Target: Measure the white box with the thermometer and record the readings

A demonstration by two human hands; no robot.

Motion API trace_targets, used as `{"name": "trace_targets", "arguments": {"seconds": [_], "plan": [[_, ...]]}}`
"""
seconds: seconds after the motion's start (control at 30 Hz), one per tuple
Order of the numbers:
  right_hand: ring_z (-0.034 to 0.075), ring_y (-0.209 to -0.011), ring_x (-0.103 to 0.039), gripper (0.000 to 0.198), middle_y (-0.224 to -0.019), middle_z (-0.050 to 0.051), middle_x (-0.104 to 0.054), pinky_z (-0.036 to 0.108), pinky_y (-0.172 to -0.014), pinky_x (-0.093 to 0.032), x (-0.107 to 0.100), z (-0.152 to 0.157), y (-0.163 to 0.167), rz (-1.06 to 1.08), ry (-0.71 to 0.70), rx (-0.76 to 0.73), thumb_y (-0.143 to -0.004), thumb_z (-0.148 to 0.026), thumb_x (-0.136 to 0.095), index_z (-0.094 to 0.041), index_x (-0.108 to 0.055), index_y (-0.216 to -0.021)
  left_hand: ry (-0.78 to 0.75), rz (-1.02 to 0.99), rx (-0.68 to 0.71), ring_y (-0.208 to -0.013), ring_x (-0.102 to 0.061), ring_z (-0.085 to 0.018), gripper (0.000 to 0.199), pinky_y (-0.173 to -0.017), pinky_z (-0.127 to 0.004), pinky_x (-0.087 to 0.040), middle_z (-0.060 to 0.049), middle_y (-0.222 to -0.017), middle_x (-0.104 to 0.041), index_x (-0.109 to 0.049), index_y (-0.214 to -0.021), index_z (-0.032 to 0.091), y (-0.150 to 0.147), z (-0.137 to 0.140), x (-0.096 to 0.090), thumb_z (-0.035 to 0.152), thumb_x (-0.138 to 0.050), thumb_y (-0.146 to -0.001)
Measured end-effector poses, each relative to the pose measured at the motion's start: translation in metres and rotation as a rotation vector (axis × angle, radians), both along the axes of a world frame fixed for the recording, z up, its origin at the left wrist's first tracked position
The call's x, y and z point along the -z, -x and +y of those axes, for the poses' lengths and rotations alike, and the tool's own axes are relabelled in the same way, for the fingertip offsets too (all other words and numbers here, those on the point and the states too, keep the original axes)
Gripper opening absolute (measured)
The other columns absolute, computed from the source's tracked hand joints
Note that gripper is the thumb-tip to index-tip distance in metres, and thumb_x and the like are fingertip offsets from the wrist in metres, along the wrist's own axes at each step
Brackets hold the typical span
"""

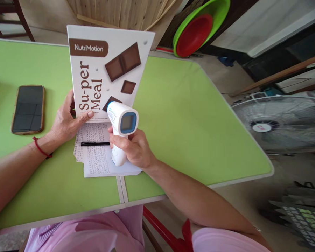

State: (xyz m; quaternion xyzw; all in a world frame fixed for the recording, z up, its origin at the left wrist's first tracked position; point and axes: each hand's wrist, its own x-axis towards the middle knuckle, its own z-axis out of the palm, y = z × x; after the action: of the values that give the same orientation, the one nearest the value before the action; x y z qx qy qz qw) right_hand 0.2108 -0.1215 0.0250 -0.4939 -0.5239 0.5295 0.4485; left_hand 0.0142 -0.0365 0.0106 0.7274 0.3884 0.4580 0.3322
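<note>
My left hand (69, 119) grips the lower left part of a white meal box (115, 59), with the thumb on its printed front and the fingers behind. The box stands tilted above the table and shows brown chocolate pictures and the words "Su-per Meal". My right hand (138, 147) is wrapped round the handle of a white and blue infrared thermometer (120, 119). Its grey screen faces me, and its front end overlaps the lower part of the box in my view. Under both hands lie handwritten paper sheets (97, 162) with a black pen (94, 143) across them.
A smartphone (28, 109) lies on the green table (189, 133), left of my left hand. Beyond the table's far edge are a green basin (220, 12) and a red basin (195, 35). A fan (278, 122) stands to the right, past the table's edge.
</note>
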Motion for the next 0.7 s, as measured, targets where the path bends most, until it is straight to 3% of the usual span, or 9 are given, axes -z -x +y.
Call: {"name": "trace_targets", "arguments": {"seconds": [0.3, 0.7], "plan": [[0.012, -0.056, -0.05, 0.023, -0.062, -0.004, -0.053, 0.03, -0.054, -0.042, 0.0008, -0.002, -0.0001, 0.011, 0.006, -0.018, -0.074, -0.04, -0.067, -0.02, -0.055, -0.075, 0.02, 0.032, -0.009, -0.089, -0.067, -0.025, 0.061, -0.067, -0.035, -0.056, -0.007, -0.107, -0.068, -0.054, -0.121, 0.021, 0.0006, -0.0013, -0.0005, 0.065, -0.068, -0.081], [0.011, -0.056, -0.049, 0.027, -0.061, -0.004, -0.052, 0.029, -0.053, -0.041, -0.0014, -0.0028, 0.0029, 0.012, 0.033, 0.005, -0.074, -0.043, -0.069, -0.02, -0.055, -0.077, 0.048, -0.006, 0.001, -0.094, -0.069, -0.029, 0.069, -0.069, -0.036, -0.059, -0.009, -0.106, -0.069, -0.05, -0.124, 0.021, 0.0004, -0.0003, -0.0001, 0.067, -0.072, -0.077]]}}
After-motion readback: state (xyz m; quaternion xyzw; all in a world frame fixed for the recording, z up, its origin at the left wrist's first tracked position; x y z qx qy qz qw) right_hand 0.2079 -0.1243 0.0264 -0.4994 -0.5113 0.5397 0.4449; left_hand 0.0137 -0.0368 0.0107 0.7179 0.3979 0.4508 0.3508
